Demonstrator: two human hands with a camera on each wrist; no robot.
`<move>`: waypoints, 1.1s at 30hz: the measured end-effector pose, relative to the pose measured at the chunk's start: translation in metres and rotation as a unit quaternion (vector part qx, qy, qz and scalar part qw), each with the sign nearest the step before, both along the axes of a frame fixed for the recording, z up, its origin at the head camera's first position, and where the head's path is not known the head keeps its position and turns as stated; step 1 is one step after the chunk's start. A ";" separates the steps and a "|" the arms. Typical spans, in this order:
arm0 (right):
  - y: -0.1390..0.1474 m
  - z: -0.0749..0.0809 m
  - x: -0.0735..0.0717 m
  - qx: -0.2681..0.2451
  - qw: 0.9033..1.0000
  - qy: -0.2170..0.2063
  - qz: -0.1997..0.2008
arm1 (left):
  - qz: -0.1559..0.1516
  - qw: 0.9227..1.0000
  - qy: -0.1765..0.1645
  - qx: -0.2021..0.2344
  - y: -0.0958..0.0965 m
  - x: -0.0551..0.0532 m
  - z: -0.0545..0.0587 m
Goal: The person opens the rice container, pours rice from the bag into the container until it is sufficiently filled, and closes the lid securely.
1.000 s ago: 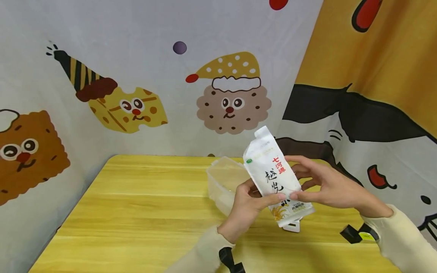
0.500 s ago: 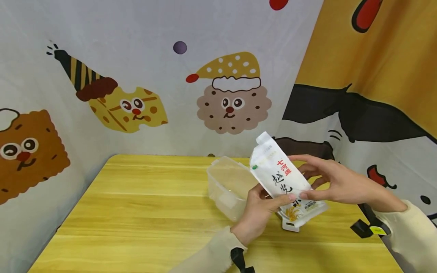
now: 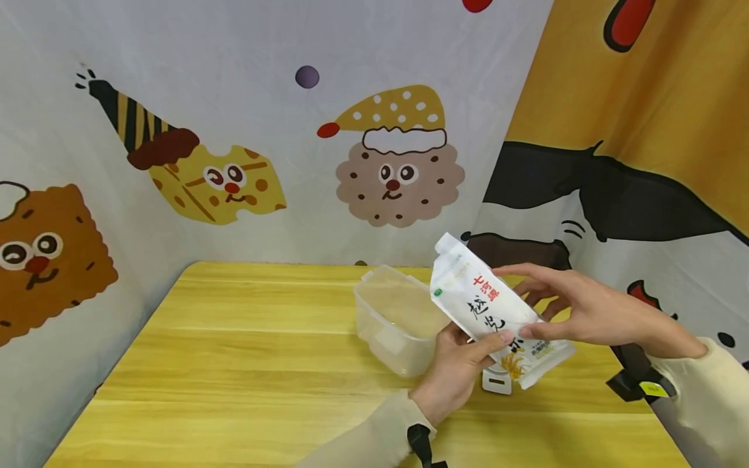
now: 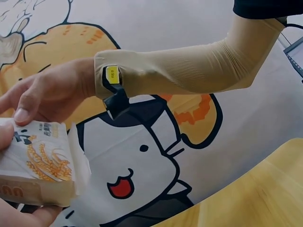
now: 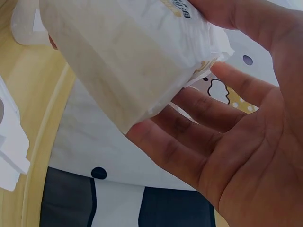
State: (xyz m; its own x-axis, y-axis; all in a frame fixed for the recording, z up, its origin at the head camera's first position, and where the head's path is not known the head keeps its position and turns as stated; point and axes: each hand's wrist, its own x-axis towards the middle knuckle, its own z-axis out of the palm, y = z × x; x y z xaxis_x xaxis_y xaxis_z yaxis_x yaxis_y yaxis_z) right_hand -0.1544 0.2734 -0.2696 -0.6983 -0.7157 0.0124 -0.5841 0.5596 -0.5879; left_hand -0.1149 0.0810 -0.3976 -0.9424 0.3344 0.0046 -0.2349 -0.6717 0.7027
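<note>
A white rice bag (image 3: pixel 476 302) with black and red lettering and a printed rice ear hangs tilted over the table, its top end leaning left. My left hand (image 3: pixel 453 370) grips its lower left side, thumb across the front. On the other edge my right hand (image 3: pixel 591 312) holds the bag with the thumb on the front and fingers reaching behind. The right wrist view shows those fingers against the side of the bag (image 5: pixel 128 61). Left of the bag, partly behind it, stands a clear plastic container (image 3: pixel 386 325) without a lid.
Under the bag lies a white object with a slotted tab (image 3: pixel 496 382), mostly hidden. All this is on a yellow wood-grain table (image 3: pixel 246 364). A cartoon-printed curtain (image 3: pixel 246 52) hangs behind the table and along its sides.
Both hands have carried the bag right and slightly down, and it leans further to the left. More of the container and of the white slotted tab shows now.
</note>
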 end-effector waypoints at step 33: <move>-0.011 0.020 -0.001 0.089 0.994 0.059 0.013 | -0.061 0.990 0.005 0.126 0.014 -0.010 -0.018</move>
